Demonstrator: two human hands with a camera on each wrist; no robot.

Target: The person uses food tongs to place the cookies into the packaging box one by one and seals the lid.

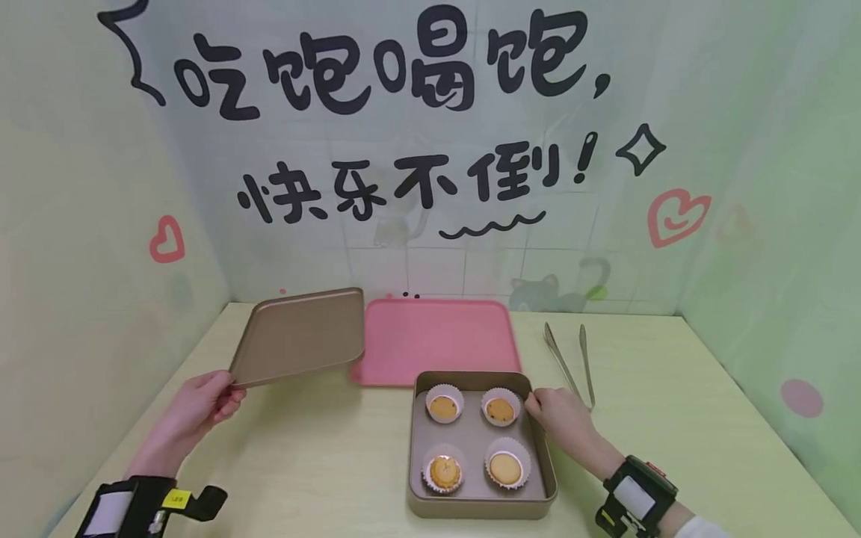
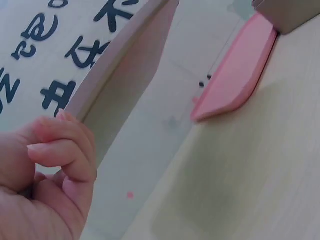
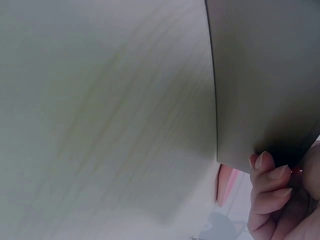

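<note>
My left hand pinches a flat brown metal lid by its near left corner and holds it tilted above the table. In the left wrist view, the fingers curl at the edge of that lid. A rectangular brown metal box stands uncovered on the table, with several small round pastries in paper cups inside, one of them a golden tart. At the box's right wall, my right hand grips the rim; the right wrist view shows bent fingers against the wall.
A pink tray lies behind the box, by the back wall, partly overlapped by the lid in the head view. Metal tongs lie to the right, beyond my right hand. Printed cloth walls enclose the table at the back and sides.
</note>
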